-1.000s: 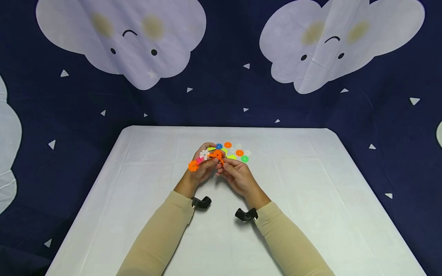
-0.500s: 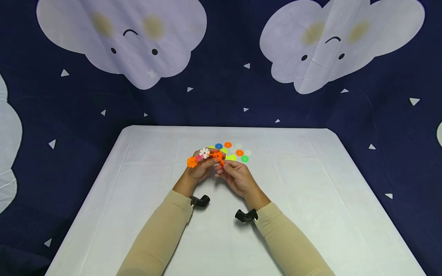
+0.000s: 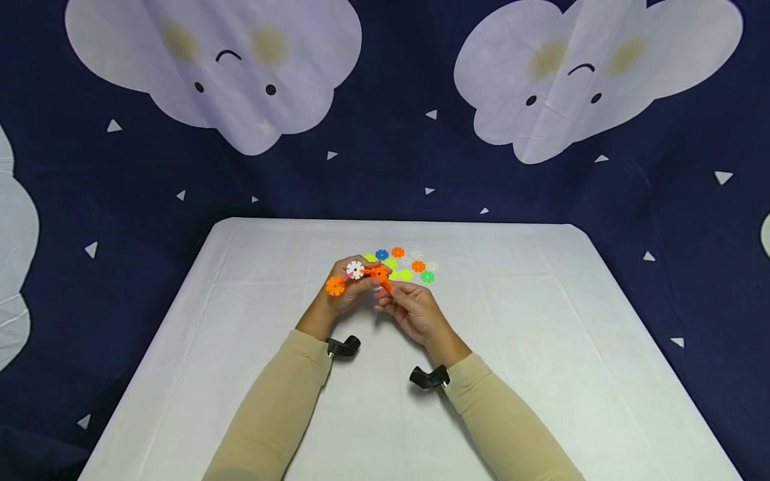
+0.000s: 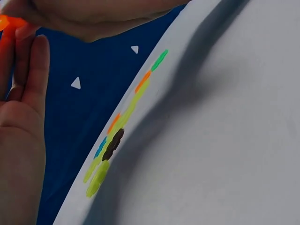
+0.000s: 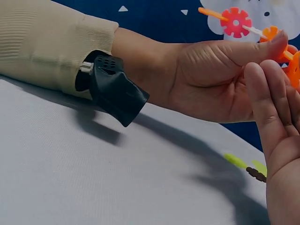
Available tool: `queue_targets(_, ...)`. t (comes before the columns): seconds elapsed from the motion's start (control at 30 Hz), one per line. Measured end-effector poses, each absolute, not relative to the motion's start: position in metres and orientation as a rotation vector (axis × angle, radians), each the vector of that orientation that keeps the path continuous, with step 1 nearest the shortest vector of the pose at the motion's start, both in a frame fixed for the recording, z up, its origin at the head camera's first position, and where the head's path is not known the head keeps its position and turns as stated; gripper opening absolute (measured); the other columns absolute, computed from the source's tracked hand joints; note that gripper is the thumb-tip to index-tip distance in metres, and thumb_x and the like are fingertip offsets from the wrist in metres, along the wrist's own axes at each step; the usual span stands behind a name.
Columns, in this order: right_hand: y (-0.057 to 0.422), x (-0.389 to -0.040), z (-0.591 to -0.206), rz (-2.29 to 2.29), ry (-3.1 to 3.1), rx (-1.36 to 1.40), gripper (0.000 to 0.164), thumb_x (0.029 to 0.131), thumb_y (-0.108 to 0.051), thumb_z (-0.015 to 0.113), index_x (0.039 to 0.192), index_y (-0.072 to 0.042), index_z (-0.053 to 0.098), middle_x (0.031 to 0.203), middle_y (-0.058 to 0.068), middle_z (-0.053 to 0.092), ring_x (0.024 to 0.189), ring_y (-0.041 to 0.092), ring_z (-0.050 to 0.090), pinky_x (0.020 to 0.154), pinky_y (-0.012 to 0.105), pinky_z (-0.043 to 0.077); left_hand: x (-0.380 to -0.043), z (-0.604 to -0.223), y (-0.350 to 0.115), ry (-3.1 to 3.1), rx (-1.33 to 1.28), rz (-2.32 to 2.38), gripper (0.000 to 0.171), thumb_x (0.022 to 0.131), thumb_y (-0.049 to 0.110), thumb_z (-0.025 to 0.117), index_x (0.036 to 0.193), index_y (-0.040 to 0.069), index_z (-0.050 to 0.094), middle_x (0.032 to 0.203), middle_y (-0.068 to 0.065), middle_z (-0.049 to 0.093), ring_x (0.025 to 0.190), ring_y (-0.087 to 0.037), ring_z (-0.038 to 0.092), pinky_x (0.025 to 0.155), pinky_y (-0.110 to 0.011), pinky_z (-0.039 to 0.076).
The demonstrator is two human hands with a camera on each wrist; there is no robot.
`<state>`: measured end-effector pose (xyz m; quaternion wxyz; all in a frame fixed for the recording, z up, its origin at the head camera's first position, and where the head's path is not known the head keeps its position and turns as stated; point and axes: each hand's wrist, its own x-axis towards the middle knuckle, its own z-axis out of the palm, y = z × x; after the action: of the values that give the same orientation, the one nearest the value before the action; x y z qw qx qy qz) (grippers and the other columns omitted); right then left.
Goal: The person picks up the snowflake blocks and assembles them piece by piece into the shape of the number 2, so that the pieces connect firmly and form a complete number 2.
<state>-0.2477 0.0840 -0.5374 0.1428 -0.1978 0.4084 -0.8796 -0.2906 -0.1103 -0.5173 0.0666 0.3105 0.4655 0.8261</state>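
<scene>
A chain of slotted plastic snowflake discs hangs between the hands, above the table. My left hand (image 3: 345, 297) grips it, the thumb near an orange disc (image 3: 379, 273) at the right part of the chain. A white disc (image 3: 355, 270) and another orange disc (image 3: 335, 286) stick out to the left; a pink disc (image 5: 236, 22) shows between pieces in the right wrist view. My right hand (image 3: 418, 312) pinches an orange disc (image 3: 387, 285) at the chain's right end between thumb and index finger, the disc seen nearly edge-on. Its other fingers are bent beneath.
Loose discs lie on the white table (image 3: 511, 300) just beyond the hands: a blue one (image 3: 381, 254), a green one (image 3: 427, 276), several yellow, orange and white. A dark disc (image 4: 113, 144) shows in the left wrist view. A navy cloud-patterned cloth (image 3: 397, 180) hangs behind.
My left hand has shifted slightly left and the chain has turned a little, so the white disc faces the head camera more fully. The right hand stays almost still, still pinching the orange disc.
</scene>
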Motion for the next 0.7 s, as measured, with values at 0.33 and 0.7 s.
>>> queue_targets(0.33, 0.083, -0.249, -0.541, -2.543, 1.208, -0.544, 0.027, 0.111, -0.002, 0.052, 0.108, -0.002, 0.079, 0.102, 0.015, 0.076, 0.09, 0.02, 0.073, 0.087, 0.035, 0.061, -0.293, -0.521, -0.112, 1.591, 0.922, 2.396, 0.021, 0.087, 0.005, 0.087, 0.104, 0.011, 0.077, 0.109, -0.008, 0.078, 0.103, -0.021, 0.073, 0.094, -0.032, 0.057)
queue_targets(0.7, 0.081, -0.25, -0.539, -2.713, 1.423, -0.437, 0.027, 0.107, 0.007, 0.054, 0.132, 0.01, 0.066, 0.109, 0.012, 0.077, 0.095, 0.021, 0.074, 0.09, 0.038, 0.06, -0.289, -0.531, -0.087, 1.575, 0.686, 2.372, 0.047, 0.104, -0.007, 0.059, 0.149, -0.012, 0.047, 0.14, -0.018, 0.064, 0.13, -0.023, 0.059, 0.116, -0.038, 0.039)
